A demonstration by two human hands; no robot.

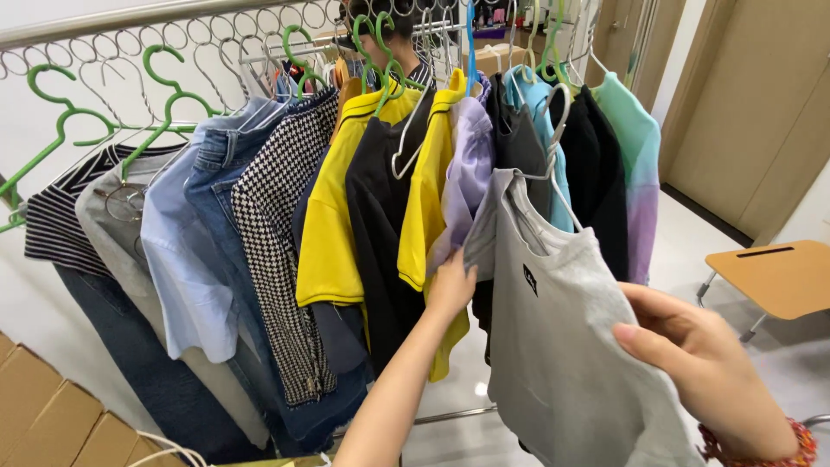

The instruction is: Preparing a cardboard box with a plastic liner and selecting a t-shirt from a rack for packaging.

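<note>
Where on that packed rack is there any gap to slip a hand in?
The rail is crowded from the striped top to the mint top. The left hand opens a gap between the lilac top and the grey shirt, held by the right hand. The wooden seat is bare.

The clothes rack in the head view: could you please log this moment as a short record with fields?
Setting: clothes rack crowded with hanging garments
Left hand: left hand grips the sleeve edge of the grey sweatshirt
Right hand: right hand pinches the grey sweatshirt's other side
Hanger: the sweatshirt hangs on a white hanger
Neighbours: lilac top, yellow-and-black shirt, houndstooth garment, jeans
Far end: mint and purple top
Floor: cardboard boxes lower left, small wooden table at right
</note>
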